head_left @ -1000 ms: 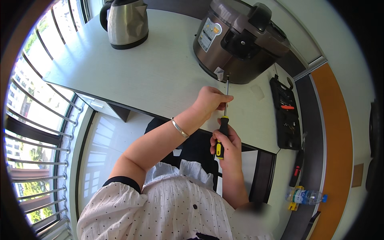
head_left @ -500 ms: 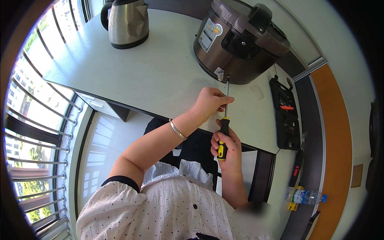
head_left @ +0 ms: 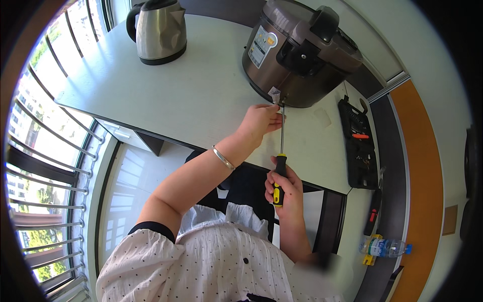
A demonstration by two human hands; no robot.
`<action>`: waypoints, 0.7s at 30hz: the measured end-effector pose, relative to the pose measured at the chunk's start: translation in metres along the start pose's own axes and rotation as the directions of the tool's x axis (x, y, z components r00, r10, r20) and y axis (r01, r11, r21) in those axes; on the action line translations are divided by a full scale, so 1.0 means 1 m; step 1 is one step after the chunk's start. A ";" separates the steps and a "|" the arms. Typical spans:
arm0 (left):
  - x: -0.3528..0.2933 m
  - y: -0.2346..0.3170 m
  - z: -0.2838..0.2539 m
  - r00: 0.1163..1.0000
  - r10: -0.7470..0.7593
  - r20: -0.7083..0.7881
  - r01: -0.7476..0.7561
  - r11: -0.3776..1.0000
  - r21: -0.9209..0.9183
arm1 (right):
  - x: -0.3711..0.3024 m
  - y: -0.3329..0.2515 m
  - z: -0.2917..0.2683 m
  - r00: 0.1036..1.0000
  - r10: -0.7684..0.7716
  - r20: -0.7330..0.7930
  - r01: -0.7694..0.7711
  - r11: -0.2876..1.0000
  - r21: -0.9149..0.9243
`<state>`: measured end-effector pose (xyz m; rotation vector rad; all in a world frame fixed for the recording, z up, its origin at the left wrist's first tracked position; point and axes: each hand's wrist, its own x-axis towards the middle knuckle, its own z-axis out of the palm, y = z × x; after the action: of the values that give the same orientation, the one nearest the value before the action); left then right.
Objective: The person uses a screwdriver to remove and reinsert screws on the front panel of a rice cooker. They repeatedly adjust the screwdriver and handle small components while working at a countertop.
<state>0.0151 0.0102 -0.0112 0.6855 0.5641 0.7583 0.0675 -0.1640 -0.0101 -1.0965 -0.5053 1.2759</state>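
A screwdriver (head_left: 283,131) with a black-and-yellow handle and a long metal shaft is gripped by my right hand (head_left: 286,189). Its shaft points away from me, with the tip at the lower front of a large brown cooker (head_left: 302,83). My left hand (head_left: 259,122), wearing a silver bangle, is beside the shaft near the tip. Its thumb and fingers are drawn in; whatever they may hold is too small to make out. A small whitish tag (head_left: 274,94) sits on the cooker's lower front, just above the left thumb.
A steel kettle (head_left: 161,32) stands at the far left of the white table (head_left: 201,90). On the right lie an open black tool case (head_left: 359,143), a black-and-red tool (head_left: 373,214) and a water bottle (head_left: 385,247). Barred windows (head_left: 43,201) line the left.
My left hand has moved up along the shaft, closer to the cooker. The screwdriver has drawn back slightly toward me, its tip now lower on the cooker's front.
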 end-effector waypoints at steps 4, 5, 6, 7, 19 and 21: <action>-0.002 0.005 0.002 0.996 -0.063 0.059 0.071 0.986 -0.148 | -0.012 -0.001 -0.002 1.000 0.023 0.005 -0.023 0.998 -0.062; -0.003 0.004 0.001 0.997 -0.047 0.068 0.057 0.986 -0.154 | -0.015 0.000 -0.004 0.999 0.039 0.016 -0.039 0.998 -0.054; -0.004 0.003 0.001 0.997 -0.031 0.076 0.043 0.986 -0.160 | -0.017 0.000 -0.007 0.998 0.056 0.027 -0.055 0.997 -0.046; -0.005 0.002 0.001 0.996 -0.018 0.087 0.032 0.985 -0.167 | -0.020 0.000 -0.010 0.997 0.072 0.035 -0.071 0.997 -0.039; -0.021 0.008 -0.008 0.999 0.043 -0.033 -0.044 0.999 -0.026 | -0.036 0.005 -0.029 1.000 -0.010 0.027 0.016 0.974 -0.226; -0.023 0.009 -0.012 0.998 0.048 -0.033 -0.048 0.999 -0.009 | -0.037 0.002 -0.025 0.994 -0.104 -0.034 0.092 0.963 -0.254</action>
<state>-0.0107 0.0018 -0.0080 0.6808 0.5750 0.8182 0.0765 -0.2078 -0.0129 -1.2941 -0.6926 1.1167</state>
